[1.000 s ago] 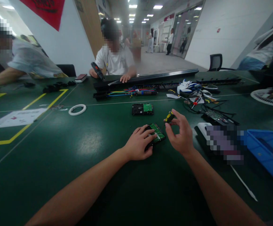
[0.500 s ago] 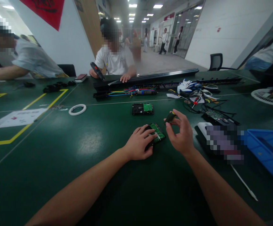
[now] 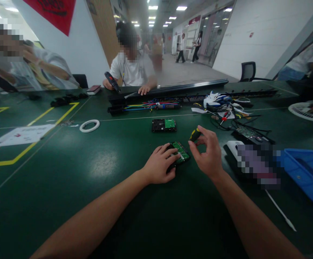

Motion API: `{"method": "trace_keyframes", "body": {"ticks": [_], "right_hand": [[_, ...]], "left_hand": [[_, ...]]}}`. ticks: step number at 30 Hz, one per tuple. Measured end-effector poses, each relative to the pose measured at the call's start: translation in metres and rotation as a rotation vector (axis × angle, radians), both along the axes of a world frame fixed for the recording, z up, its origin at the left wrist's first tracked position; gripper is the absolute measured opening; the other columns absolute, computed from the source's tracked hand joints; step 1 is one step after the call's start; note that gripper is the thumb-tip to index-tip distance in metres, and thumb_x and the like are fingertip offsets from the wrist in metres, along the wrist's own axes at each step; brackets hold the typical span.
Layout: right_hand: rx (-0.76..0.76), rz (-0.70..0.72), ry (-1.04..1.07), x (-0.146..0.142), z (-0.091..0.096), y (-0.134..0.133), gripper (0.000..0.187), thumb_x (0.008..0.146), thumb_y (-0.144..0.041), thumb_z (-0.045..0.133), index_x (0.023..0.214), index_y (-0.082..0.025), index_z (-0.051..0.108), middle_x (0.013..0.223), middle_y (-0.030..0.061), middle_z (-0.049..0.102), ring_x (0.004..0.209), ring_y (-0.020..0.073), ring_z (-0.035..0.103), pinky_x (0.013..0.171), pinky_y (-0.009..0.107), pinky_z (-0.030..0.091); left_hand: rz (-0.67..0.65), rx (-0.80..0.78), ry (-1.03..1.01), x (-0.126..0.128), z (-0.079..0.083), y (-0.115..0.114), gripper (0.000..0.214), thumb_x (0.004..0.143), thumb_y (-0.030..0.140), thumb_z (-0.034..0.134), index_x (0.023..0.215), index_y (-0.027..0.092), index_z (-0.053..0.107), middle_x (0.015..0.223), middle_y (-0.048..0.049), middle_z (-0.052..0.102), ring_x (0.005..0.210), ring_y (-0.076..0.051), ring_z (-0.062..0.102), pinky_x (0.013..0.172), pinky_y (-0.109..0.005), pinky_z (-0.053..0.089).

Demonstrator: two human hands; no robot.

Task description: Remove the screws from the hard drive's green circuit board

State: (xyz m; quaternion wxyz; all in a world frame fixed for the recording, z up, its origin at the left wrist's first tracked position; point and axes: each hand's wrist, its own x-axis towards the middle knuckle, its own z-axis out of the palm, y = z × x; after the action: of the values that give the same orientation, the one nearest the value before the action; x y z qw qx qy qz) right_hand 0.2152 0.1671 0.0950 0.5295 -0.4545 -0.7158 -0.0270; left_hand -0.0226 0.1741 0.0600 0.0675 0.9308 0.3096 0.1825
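My left hand [image 3: 159,163] lies over a hard drive [image 3: 183,154] on the green table, its fingers across the green circuit board and its thumb at the near edge. The drive sits askew and its left part is hidden under my palm. In my right hand [image 3: 208,153] a short screwdriver with a black and yellow handle [image 3: 195,134] is pinched between thumb and fingers, just above and right of the drive. Its tip is too small or hidden to make out. Beyond my left hand lies a second hard drive [image 3: 164,125], flat, board side up.
A blue tray [image 3: 304,176] and a white device [image 3: 233,146] stand at the right. Behind them are a bare circuit board [image 3: 252,135], gloves [image 3: 215,99] and a red screwdriver [image 3: 225,116]. A tape roll [image 3: 90,126] lies left. Opposite, a person holds a power screwdriver [image 3: 112,82].
The screwdriver handle has turned slightly in my right fingers, showing more yellow. My left hand and both drives stay put. At the far left, a person has moved an arm up.
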Motion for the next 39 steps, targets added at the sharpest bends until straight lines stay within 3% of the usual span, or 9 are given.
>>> {"method": "trace_keyframes", "body": {"ticks": [7,14,18,24,32,39], "right_hand": [[-0.023,0.025,0.022,0.0008,-0.0043,0.0029,0.071,0.094,-0.019,0.067,0.158,-0.033,0.040,0.141,0.0118,0.057,0.105,0.0255,0.070,0.082,0.045,0.069],[0.001,0.010,0.006,0.0015,-0.0034,0.0026,0.072,0.092,-0.020,0.072,0.156,-0.036,0.044,0.133,0.0101,0.058,0.096,0.0233,0.069,0.075,0.044,0.069],[-0.028,0.021,0.006,0.0003,-0.0023,0.0016,0.071,0.094,-0.019,0.067,0.158,-0.035,0.042,0.139,0.0118,0.058,0.101,0.0245,0.070,0.082,0.046,0.069],[-0.020,0.004,0.029,0.0004,-0.0024,0.0017,0.066,0.094,-0.022,0.070,0.154,-0.034,0.046,0.136,0.0094,0.057,0.092,0.0202,0.071,0.078,0.041,0.069],[-0.043,0.027,0.070,0.0002,-0.0058,0.0034,0.066,0.095,-0.020,0.067,0.155,-0.032,0.041,0.140,0.0108,0.058,0.099,0.0224,0.073,0.082,0.045,0.069],[-0.010,0.029,0.036,0.0015,-0.0032,0.0023,0.064,0.093,-0.021,0.071,0.151,-0.033,0.047,0.138,0.0107,0.056,0.100,0.0234,0.071,0.078,0.043,0.070]], "left_hand": [[-0.008,0.006,0.000,0.0002,-0.0011,0.0005,0.062,0.091,0.039,0.062,0.150,0.022,0.057,0.159,-0.0095,0.053,0.156,-0.043,0.033,0.123,-0.062,0.035],[-0.007,0.004,-0.007,0.0005,0.0010,-0.0004,0.061,0.091,0.039,0.062,0.150,0.022,0.057,0.158,-0.0103,0.054,0.157,-0.043,0.032,0.124,-0.063,0.034],[-0.003,0.002,-0.009,0.0008,0.0005,-0.0008,0.063,0.091,0.039,0.063,0.151,0.024,0.056,0.158,-0.0098,0.054,0.156,-0.043,0.032,0.123,-0.063,0.035],[-0.001,0.009,-0.008,0.0002,0.0004,-0.0008,0.061,0.091,0.039,0.063,0.149,0.023,0.058,0.158,-0.0093,0.053,0.156,-0.043,0.033,0.123,-0.063,0.035],[-0.008,0.004,-0.007,-0.0002,0.0007,-0.0007,0.063,0.090,0.038,0.064,0.150,0.024,0.057,0.157,-0.0109,0.055,0.156,-0.043,0.033,0.122,-0.064,0.036],[0.001,0.006,-0.003,-0.0007,0.0001,-0.0004,0.061,0.091,0.039,0.062,0.150,0.024,0.057,0.159,-0.0092,0.053,0.157,-0.043,0.032,0.123,-0.063,0.035]]}}
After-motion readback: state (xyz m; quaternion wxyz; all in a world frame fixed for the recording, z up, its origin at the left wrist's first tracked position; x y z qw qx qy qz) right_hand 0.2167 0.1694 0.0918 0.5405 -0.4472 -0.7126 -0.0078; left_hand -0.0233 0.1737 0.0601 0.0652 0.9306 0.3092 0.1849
